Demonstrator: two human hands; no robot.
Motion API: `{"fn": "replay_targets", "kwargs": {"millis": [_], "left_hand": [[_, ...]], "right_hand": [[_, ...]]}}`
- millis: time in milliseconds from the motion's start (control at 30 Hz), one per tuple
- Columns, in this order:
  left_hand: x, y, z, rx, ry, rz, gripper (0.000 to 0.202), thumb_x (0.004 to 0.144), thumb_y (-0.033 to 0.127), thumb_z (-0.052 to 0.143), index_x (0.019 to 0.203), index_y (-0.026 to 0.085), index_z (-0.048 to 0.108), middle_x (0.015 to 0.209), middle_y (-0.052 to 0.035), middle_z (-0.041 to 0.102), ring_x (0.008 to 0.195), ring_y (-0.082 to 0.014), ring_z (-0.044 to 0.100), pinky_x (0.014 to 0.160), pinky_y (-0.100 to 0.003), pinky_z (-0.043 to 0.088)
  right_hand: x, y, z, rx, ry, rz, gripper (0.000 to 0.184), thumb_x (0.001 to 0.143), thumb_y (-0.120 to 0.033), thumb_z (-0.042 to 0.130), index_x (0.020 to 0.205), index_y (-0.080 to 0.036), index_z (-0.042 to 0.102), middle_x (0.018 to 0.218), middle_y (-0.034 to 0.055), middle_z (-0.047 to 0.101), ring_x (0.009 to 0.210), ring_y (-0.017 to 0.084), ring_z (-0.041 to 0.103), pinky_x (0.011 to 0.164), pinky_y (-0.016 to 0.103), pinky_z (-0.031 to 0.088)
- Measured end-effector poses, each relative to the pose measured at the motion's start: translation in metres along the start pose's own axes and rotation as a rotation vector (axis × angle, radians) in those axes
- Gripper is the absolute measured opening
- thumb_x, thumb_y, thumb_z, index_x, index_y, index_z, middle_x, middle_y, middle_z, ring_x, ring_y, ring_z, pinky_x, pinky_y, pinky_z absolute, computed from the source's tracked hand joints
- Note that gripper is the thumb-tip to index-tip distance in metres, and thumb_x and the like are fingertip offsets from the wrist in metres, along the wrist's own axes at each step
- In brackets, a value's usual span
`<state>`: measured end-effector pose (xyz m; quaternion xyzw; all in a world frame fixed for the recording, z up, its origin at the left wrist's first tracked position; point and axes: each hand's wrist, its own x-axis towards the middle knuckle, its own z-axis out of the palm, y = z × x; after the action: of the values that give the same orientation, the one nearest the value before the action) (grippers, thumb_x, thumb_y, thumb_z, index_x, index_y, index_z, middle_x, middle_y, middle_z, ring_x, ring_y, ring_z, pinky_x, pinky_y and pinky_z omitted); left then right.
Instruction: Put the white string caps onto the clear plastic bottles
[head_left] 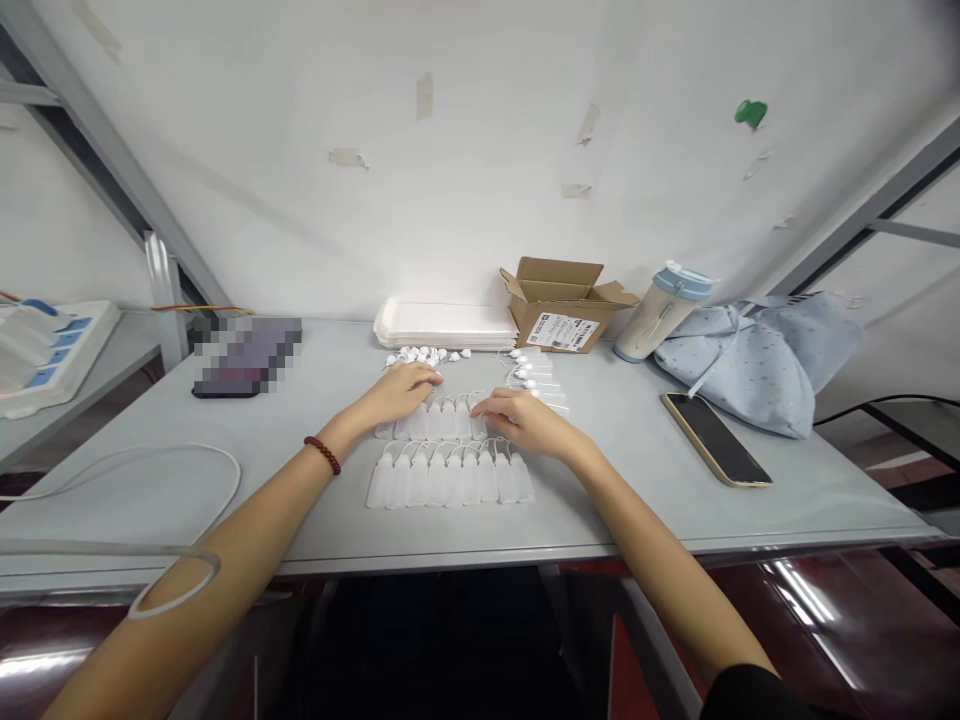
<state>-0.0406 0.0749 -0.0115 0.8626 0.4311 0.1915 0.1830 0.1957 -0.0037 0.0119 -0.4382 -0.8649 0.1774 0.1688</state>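
Two rows of small translucent plastic bottles lie flat on the grey table; the near row (448, 478) is uncovered, the far row (442, 418) lies partly under my hands. My left hand (399, 392) rests on the far row's left end, fingers curled down onto the bottles. My right hand (517, 418) lies palm down on the far row's right end, fingers pressed together on a bottle there. A heap of small white caps (421, 355) sits just beyond my left hand. More loose bottles (536, 378) lie beyond my right hand.
Along the wall stand a stack of white trays (442, 324), an open cardboard box (559, 305) and a lidded cup (660, 312). A phone (716, 438) and a pale blue cloth bag (750, 360) are at right; a dark device (244, 358) and a white cable (150, 460) at left.
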Motion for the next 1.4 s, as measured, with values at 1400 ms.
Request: {"fn": "replay_targets", "kwargs": {"millis": [1400], "left_hand": [[-0.024, 0.063, -0.003, -1.100, 0.069, -0.266, 0.033, 0.069, 0.039, 0.076, 0.089, 0.015, 0.067, 0.074, -0.0048, 0.069, 0.073, -0.0168, 0.064, 0.066, -0.030, 0.052]], "right_hand": [[-0.001, -0.018, 0.002, 0.447, 0.269, 0.022, 0.009, 0.086, -0.028, 0.052, 0.088, -0.020, 0.053, 0.083, 0.0008, 0.054, 0.075, 0.013, 0.051, 0.062, 0.023, 0.043]]}}
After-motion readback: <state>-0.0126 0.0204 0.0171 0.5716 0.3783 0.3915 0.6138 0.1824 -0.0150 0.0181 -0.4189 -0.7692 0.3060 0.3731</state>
